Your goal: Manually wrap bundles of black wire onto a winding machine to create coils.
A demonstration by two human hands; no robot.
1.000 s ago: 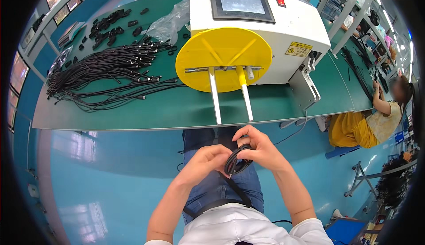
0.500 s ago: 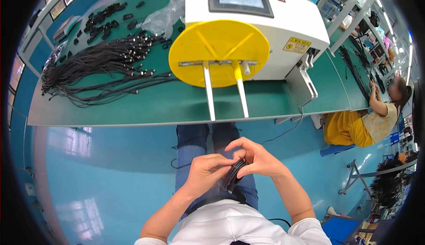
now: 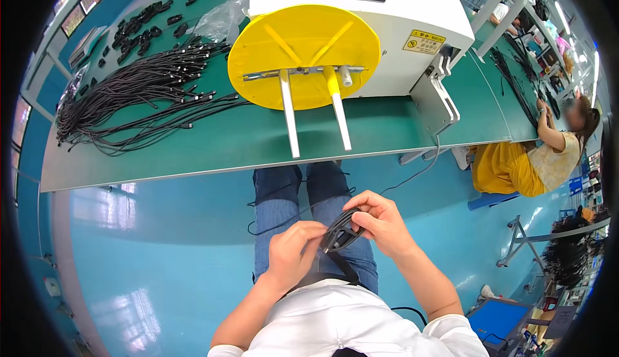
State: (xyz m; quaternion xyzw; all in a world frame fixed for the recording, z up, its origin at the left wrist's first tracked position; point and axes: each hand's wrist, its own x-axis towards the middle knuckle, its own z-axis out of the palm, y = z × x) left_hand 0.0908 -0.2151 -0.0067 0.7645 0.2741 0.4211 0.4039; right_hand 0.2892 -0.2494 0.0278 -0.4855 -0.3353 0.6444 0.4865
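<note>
Green bench at 12 o'clock. Black coil over the lap — right hand grips its 2 o'clock edge, left hand pinches its 10 o'clock side. Probably light, springy — best held across all turns.

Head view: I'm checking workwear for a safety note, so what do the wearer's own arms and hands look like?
The left hand and right hand are ungloved, with no watch or bracelet visible. The forearms are uncovered; short, plain white sleeves match the white top.
</note>
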